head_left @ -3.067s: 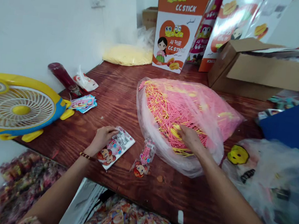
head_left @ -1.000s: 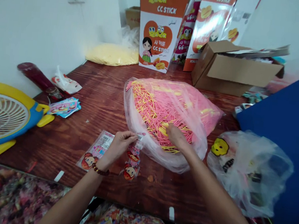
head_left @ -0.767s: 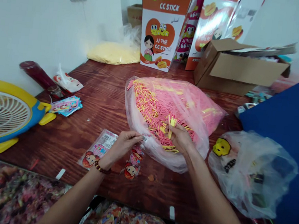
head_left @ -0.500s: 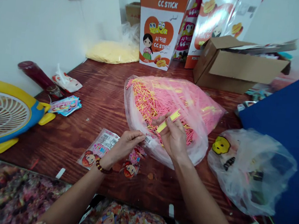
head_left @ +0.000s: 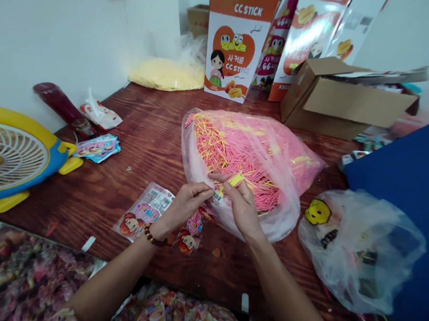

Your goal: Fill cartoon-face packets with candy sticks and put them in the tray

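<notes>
My left hand, with a beaded bracelet at the wrist, pinches the edge of a small printed plastic packet whose barcode shows by the fingertips. Close beside it, my right hand grips a small bundle of yellow sticks between thumb and fingers, its lower end at the packet. Whether the sticks are inside the packet I cannot tell. Behind both hands lies an open clear bag full of loose pink and yellow sticks. Below the left hand lies a printed packet with a cartoon girl.
Flat printed packets lie left of my left hand. A yellow and blue fan, a dark red bottle and blue-pink sachets stand farther left. On the right are a crumpled plastic bag and an open carton.
My right hand has moved left and slightly down, bringing the yellow sticks to the packet at my left fingertips. The view has shifted slightly.
</notes>
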